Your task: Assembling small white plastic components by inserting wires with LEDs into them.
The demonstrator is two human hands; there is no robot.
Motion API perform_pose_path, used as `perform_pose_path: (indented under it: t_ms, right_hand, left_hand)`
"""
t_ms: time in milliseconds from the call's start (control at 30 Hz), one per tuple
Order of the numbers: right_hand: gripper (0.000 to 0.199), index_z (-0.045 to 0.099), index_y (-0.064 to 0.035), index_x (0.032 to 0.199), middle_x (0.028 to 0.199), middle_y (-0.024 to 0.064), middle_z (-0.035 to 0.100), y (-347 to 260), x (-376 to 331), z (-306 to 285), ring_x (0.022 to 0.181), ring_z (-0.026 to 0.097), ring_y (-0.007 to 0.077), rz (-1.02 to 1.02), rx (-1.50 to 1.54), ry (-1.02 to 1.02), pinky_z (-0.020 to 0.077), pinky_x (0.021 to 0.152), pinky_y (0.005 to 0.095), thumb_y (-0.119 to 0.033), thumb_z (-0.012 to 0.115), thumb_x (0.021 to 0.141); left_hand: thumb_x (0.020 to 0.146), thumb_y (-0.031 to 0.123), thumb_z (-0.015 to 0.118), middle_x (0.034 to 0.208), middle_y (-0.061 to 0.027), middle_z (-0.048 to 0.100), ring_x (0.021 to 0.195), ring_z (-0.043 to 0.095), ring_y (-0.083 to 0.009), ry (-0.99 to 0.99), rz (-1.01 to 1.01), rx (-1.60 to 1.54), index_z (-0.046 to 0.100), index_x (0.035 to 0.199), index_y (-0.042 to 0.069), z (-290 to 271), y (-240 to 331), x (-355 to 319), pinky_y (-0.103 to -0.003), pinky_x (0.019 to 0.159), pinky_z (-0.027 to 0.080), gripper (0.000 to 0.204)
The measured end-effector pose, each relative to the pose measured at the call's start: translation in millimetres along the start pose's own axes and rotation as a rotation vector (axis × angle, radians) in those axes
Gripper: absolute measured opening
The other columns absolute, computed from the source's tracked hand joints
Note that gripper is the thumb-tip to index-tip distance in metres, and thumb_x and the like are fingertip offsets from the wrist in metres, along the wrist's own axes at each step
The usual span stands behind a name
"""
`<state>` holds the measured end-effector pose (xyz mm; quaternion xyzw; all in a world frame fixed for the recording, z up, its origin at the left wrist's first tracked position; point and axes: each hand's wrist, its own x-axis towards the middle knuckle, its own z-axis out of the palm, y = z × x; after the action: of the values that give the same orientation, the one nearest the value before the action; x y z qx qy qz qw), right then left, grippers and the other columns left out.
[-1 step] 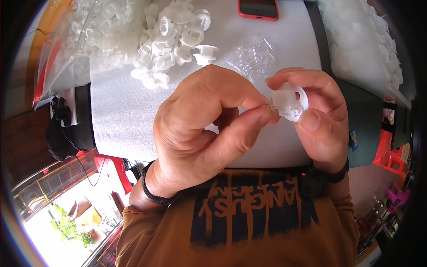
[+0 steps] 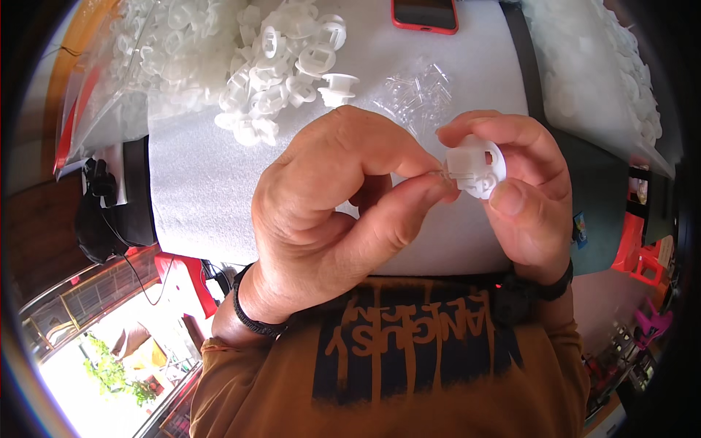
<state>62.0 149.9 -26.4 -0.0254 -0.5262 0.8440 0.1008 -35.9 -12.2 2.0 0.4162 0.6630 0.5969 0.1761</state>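
My right hand (image 2: pixel 531 193) grips a white round plastic part (image 2: pixel 475 164) with a flange, a boxy middle and a small square hole. Thumb and fingers hold it by the rim. My left hand (image 2: pixel 343 197) is closed in a pinch on a small clear plastic pin (image 2: pixel 454 175). The pin's far end reaches to the side of the white part; I cannot tell how deep it sits. Beyond my hands lies a loose heap of similar clear pins (image 2: pixel 416 91). To its left, several more white plastic parts (image 2: pixel 274 91) are piled up, one spool-shaped part (image 2: pixel 338 89) standing at the edge.
A pale foam sheet (image 2: pixel 201 190) covers the work surface. A clear bag of white parts (image 2: pixel 171 55) lies at the far left, another bag (image 2: pixel 595 80) at the far right. A phone in a red case (image 2: pixel 423 16) rests at the far edge. Black gear with a cord (image 2: pixel 98 204) is at the left.
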Motion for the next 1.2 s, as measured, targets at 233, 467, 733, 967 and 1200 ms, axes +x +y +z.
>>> perform_pose_path:
  t_ms: [233,467,733,967,1200]
  right_hand:
    - [0.045,0.049,-0.0015,0.115,0.115,0.0199,0.048,3,-1,-1,0.096,0.053,0.0221,-0.159,-0.117,0.044,0.0452,0.081,0.0344,-0.018,0.062,0.075]
    - [0.042,0.049,-0.0015,0.116,0.117,0.0203,0.045,4,-1,-6,0.101,0.051,0.024,-0.307,-0.277,-0.102,0.0453,0.082,0.0349,-0.01,0.06,0.076]
    - [0.04,0.052,-0.0012,0.115,0.116,0.0189,0.046,3,-1,-10,0.108,0.048,0.0261,-0.305,-0.354,-0.163,0.042,0.088,0.0335,-0.01,0.063,0.077]
    - [0.038,0.055,-0.0013,0.113,0.114,0.0184,0.048,-1,-2,-9,0.107,0.049,0.0272,-0.265,-0.415,-0.198,0.0396,0.091,0.0352,-0.009,0.063,0.076]
    - [0.038,0.054,0.0005,0.114,0.113,0.0177,0.05,2,-3,-8,0.107,0.05,0.0265,-0.269,-0.43,-0.209,0.0398,0.091,0.0353,-0.007,0.062,0.077]
  left_hand:
    - [0.077,-0.004,0.06,0.084,-0.0089,0.056,0.077,0.052,-0.0149,-0.014,-0.04,0.028,0.055,0.086,0.001,0,5,-2,-0.025,0.07,0.041,0.011]
    - [0.075,-0.006,0.061,0.082,-0.009,0.056,0.076,0.053,-0.0155,-0.015,-0.028,0.014,0.056,0.083,0.0,1,4,-5,-0.026,0.068,0.041,0.011]
    - [0.073,-0.003,0.066,0.082,-0.0087,0.056,0.071,0.052,-0.0131,0.004,0.056,0.121,0.057,0.083,0.0,6,2,-4,-0.023,0.06,0.04,0.014]
    - [0.07,-0.002,0.068,0.073,-0.0074,0.057,0.061,0.051,-0.0137,-0.014,0.158,0.248,0.057,0.079,0.001,4,1,-4,-0.023,0.054,0.039,0.015]
    - [0.069,-0.002,0.068,0.071,-0.007,0.056,0.058,0.051,-0.0137,-0.009,0.183,0.334,0.057,0.08,0.0,4,-1,-5,-0.024,0.052,0.04,0.016]
